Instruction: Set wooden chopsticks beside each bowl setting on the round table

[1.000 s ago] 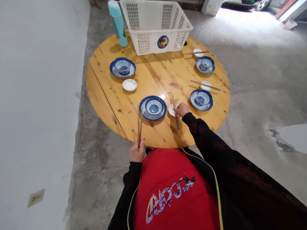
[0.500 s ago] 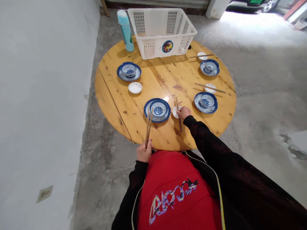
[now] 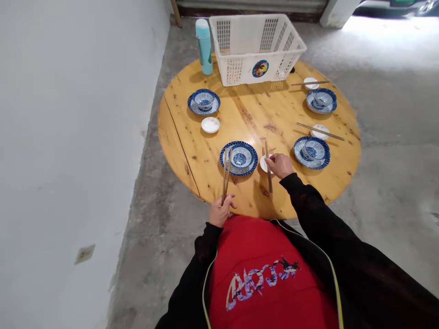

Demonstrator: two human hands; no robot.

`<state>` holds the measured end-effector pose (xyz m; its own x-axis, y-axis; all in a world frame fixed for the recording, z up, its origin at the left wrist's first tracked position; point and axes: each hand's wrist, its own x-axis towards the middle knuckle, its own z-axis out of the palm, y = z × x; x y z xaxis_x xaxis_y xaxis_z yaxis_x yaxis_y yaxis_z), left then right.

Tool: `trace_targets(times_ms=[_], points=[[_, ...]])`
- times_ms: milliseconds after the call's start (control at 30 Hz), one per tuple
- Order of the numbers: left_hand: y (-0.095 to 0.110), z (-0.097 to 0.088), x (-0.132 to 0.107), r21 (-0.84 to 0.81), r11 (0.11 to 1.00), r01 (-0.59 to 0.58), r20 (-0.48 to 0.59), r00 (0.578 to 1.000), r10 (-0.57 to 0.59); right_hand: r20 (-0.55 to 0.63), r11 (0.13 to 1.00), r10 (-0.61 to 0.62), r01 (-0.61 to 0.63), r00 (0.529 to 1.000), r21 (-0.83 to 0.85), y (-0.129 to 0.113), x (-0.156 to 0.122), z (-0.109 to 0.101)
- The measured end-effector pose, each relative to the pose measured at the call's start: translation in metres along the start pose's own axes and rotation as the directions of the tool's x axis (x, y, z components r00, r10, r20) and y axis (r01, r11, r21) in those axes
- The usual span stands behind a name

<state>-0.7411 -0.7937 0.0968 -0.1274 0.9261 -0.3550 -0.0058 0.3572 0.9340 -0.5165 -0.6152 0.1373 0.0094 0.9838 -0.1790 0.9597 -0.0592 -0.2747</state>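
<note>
My left hand [image 3: 221, 210] is closed around the lower ends of a pair of chopsticks [image 3: 227, 176], which point up in front of the nearest plate. That blue-rimmed plate [image 3: 254, 167] carries a patterned bowl [image 3: 239, 157]. To its right, my right hand [image 3: 280, 165] pinches a second pair of chopsticks [image 3: 269, 176] over a small white dish [image 3: 263, 164]. The fingers partly hide this dish. These chopsticks lie across it, their thicker ends toward me.
A white plastic basket [image 3: 240, 68] and a light-blue bottle [image 3: 205, 50] stand at the back of the round wooden table [image 3: 240, 119]. Blue plates with bowls sit at the left [image 3: 190, 104] and right [image 3: 311, 163], with small white dishes [image 3: 210, 124] near them. A wall [image 3: 85, 114] rises at left.
The camera view has turned left, so the table appears farther right. Both hands still hold their chopsticks, the right hand at the same white dish.
</note>
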Motion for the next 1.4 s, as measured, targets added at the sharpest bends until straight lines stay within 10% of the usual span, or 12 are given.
trace_targets(times_ms=[200, 633, 833, 1400], points=[[0.025, 0.015, 0.004, -0.187, 0.981, 0.044, 0.189, 0.982, -0.008, 0.139, 0.657, -0.291, 0.092, 0.947, 0.748, -0.051, -0.066, -0.001], [0.028, 0.013, -0.006, -0.17, 0.982, 0.083, 0.434, 0.901, -0.001, 0.224, 0.239, -0.292, -0.156, 0.93, 0.958, -0.073, -0.088, 0.016], [0.025, 0.004, -0.008, -0.197, 0.938, 0.285, 0.644, 0.759, -0.096, 0.28, 0.176, -0.354, -0.23, 0.893, 0.957, -0.074, -0.091, 0.023], [0.013, -0.013, -0.007, -0.207, 0.925, 0.32, 0.727, 0.682, -0.073, 0.288, 0.167, -0.245, -0.253, 0.926, 0.953, -0.082, -0.107, 0.043]])
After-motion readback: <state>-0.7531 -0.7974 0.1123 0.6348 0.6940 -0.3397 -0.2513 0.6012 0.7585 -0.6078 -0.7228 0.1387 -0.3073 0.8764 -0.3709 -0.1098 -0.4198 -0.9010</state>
